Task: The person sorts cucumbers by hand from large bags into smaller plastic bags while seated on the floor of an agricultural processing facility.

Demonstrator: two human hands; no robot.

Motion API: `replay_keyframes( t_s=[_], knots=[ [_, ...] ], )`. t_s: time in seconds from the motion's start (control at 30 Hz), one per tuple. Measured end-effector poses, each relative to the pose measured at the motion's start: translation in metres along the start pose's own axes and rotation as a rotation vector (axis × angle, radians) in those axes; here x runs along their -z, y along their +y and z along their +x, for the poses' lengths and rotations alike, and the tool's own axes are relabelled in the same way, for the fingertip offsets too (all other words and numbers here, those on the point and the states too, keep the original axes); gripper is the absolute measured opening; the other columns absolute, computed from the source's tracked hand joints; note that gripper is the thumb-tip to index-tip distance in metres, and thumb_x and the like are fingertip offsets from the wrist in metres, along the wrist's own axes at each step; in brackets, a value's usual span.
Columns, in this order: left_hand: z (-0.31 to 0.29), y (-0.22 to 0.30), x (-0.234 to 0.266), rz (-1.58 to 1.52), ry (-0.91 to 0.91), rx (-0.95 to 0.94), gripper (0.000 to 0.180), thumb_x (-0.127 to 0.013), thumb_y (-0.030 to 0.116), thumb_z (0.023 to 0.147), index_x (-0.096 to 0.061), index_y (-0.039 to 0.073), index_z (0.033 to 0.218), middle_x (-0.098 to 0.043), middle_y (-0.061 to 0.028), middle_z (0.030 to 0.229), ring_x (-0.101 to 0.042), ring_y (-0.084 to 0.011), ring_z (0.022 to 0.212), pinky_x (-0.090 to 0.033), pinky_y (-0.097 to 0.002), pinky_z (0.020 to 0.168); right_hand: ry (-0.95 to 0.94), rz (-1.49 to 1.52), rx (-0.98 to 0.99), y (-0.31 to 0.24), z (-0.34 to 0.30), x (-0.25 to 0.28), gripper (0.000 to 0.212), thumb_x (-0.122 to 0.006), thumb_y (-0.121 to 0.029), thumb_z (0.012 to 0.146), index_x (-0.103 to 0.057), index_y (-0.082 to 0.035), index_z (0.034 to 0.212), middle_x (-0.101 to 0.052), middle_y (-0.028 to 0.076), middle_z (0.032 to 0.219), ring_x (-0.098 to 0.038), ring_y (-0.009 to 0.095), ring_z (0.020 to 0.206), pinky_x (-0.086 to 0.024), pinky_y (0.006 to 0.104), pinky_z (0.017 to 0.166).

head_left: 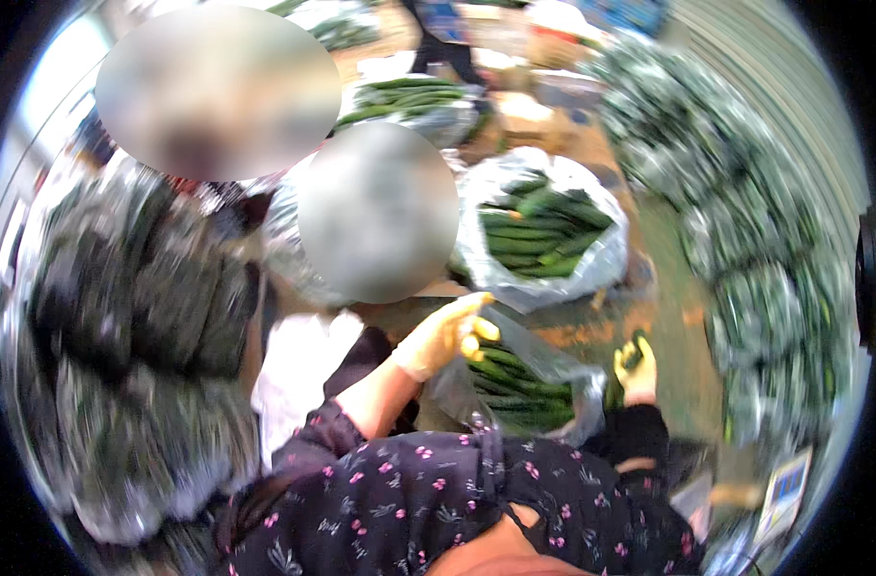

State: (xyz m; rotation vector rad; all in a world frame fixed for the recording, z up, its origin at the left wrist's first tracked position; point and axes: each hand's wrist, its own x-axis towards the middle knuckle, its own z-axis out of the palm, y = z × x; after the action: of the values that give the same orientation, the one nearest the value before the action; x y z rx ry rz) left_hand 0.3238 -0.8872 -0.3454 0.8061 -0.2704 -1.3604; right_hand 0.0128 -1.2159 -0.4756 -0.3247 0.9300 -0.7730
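Yellow-gloved right hand (636,368) curls its fingers around what appears to be a short, dark-green cucumber (633,352), just beyond the right rim of an open, clear plastic bag (592,389). Much of the held piece is hidden, and its long axis cannot be told. Inside the bag, long, ridged green cucumbers (520,392) lie close to the wearer's body, leftward of the right hand, their length running mostly side to side with a slight downward slant to the right. Nearer to them is the yellow-gloved left hand (468,335), at the bag's upper-left edge, fingers partly bent; whether it pinches the plastic cannot be told. Just beyond, an open white plastic bag (608,266) heaped with more cucumbers bounds reach on the far side. A strip of green-brown surface (685,360) gives the right hand sideways room before a wall of stacked, plastic-wrapped green bundles (759,312). On the left, dark plastic-wrapped bundles (135,298) stand well apart from both hands.
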Motion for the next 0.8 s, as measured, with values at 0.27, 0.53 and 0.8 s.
replay_keyframes(
  t_s=[0.27, 0.53, 0.8],
  knots=[
    [0.022, -0.028, 0.017, 0.000, -0.101, -0.004, 0.054, -0.055, 0.040, 0.095, -0.040, 0.011, 0.138, -0.067, -0.0155, 0.089, -0.062, -0.0200, 0.059, -0.054, -0.0336, 0.057, -0.517, -0.202, 0.349, -0.033, -0.066, -0.130, 0.023, -0.057, -0.020, 0.096, -0.062, -0.001, 0.106, -0.063, 0.005, 0.087, -0.058, 0.010, 0.071, -0.052, 0.0222, 0.061],
    [-0.006, -0.013, 0.057, 0.025, -0.151, -0.071, 0.049, -0.055, 0.035, 0.092, -0.047, 0.008, 0.132, -0.067, -0.0105, 0.101, -0.064, -0.0205, 0.076, -0.054, -0.0368, 0.073, -1.830, -1.644, 0.696, 0.163, -0.297, -0.411, 0.054, -0.061, -0.012, 0.077, -0.051, -0.013, 0.130, -0.066, 0.019, 0.104, -0.065, 0.036, 0.099, -0.050, 0.0446, 0.082],
    [-0.011, 0.002, 0.028, 0.060, -0.038, -0.015, 0.039, -0.054, 0.035, 0.094, -0.051, 0.008, 0.122, -0.067, -0.0109, 0.092, -0.061, -0.0200, 0.066, -0.053, -0.0352, 0.063, -2.079, -1.295, 1.157, 0.218, -0.375, -0.423, 0.046, -0.063, -0.014, 0.071, -0.054, -0.001, 0.114, -0.064, 0.019, 0.078, -0.065, 0.041, 0.076, -0.051, 0.0500, 0.063]
  ],
)
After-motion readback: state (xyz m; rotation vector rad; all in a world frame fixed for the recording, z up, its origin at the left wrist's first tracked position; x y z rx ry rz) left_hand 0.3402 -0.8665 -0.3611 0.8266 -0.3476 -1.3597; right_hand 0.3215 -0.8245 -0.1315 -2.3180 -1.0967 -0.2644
